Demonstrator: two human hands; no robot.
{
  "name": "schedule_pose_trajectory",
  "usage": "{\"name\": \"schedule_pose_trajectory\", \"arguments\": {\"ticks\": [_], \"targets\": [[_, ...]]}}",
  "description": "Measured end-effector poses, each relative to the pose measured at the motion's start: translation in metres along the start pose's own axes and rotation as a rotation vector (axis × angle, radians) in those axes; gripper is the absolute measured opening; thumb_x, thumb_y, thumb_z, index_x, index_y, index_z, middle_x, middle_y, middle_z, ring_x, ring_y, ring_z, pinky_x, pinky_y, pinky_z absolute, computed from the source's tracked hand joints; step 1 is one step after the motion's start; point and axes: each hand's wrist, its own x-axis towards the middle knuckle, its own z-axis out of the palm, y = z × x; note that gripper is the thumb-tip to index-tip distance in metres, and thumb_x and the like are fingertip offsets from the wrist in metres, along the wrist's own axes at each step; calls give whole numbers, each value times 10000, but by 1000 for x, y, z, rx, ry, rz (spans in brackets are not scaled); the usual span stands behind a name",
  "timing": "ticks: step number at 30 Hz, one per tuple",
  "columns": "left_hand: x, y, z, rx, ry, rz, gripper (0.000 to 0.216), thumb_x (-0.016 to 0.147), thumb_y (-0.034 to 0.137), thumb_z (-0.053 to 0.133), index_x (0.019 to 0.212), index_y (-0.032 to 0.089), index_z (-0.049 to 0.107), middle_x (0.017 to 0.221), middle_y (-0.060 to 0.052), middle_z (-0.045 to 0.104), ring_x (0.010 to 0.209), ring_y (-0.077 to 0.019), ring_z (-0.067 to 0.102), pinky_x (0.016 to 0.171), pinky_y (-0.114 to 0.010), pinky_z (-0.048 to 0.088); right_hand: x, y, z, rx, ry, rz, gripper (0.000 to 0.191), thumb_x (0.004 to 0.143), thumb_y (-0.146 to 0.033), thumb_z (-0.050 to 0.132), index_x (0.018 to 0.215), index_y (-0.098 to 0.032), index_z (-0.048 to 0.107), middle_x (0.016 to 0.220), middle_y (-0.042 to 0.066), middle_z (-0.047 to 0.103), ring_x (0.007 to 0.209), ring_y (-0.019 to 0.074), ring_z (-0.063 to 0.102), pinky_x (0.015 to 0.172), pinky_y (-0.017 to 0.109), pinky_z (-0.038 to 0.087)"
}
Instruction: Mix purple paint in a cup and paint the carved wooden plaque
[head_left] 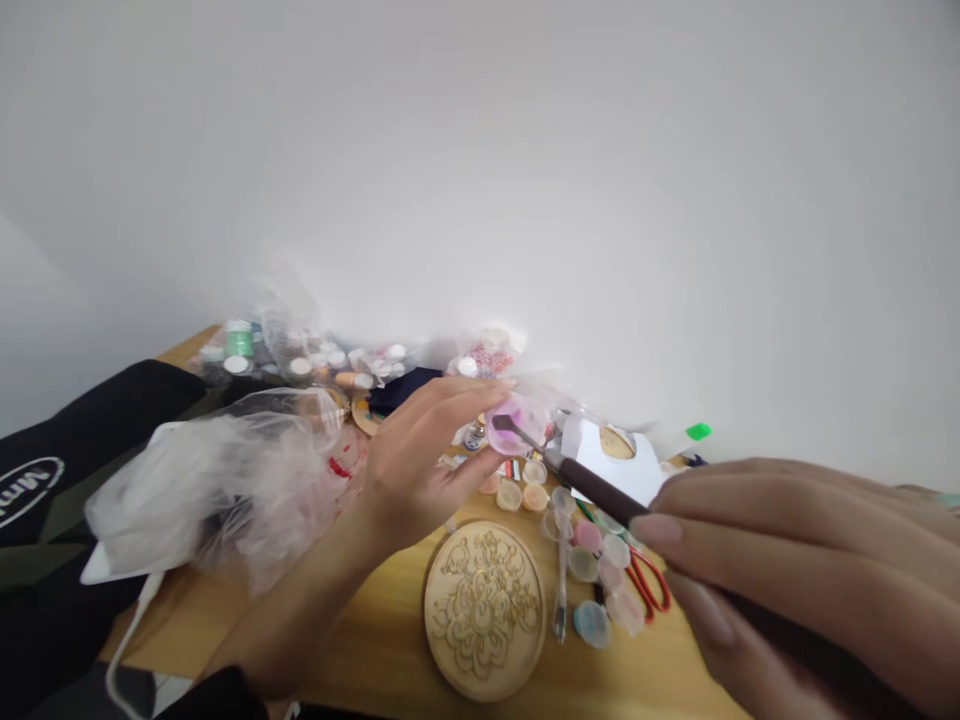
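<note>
My left hand (420, 470) pinches a small clear plastic cup (498, 438) between thumb and fingers. Pink-purple material lies inside the cup, whose mouth is tilted toward me. In my right hand (795, 550) is a palette knife (604, 493) with a dark handle, its small flat blade at the cup's opening. Whether the blade touches the contents, I cannot tell. Below the hands, a round wooden plaque (484, 612) with a gold-outlined flower pattern lies on the wooden table (375, 640).
Several small lidded cups (583, 563) of pale colours stand right of the plaque, beside red-handled scissors (651, 585). A crumpled plastic bag (225, 480) covers the left side. Bagged bottles (239, 342) line the back near the wall (480, 180). A white cable (124, 640) hangs at the left edge.
</note>
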Motion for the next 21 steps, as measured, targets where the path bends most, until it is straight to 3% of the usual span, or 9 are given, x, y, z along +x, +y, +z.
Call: {"name": "schedule_pose_trajectory", "arguments": {"ticks": [4,9,14,21], "targets": [[0,1,0,-2,-5,-9,375,862,149,705,1216,215,601,1081,-58,735,1060,-181,689,952,-322,596,6,-2,-2,-14,-49,-43,196,953,-239,554,784,-215,652,703,-28,722,621,114,675,527,270,508],[0,1,0,8,4,-6,407,860,150,707,1243,236,599,1091,-58,739,1049,-194,695,936,-351,607,7,4,-9,1,-93,-61,112,865,-122,592,845,-212,654,764,-25,734,665,120,689,541,261,522],[0,0,0,-1,-32,10,410,857,132,706,1241,218,592,1087,-64,736,1059,-188,690,944,-336,596,2,17,-14,83,-279,-100,146,888,-133,545,946,-224,643,825,-10,735,724,140,699,585,274,528],[-1,0,0,12,-77,48,369,871,122,692,1223,171,595,1102,-81,725,1055,-169,679,952,-313,578,0,18,-16,-6,-237,-109,132,916,-161,540,965,-221,646,846,5,733,689,125,683,598,258,535]]}}
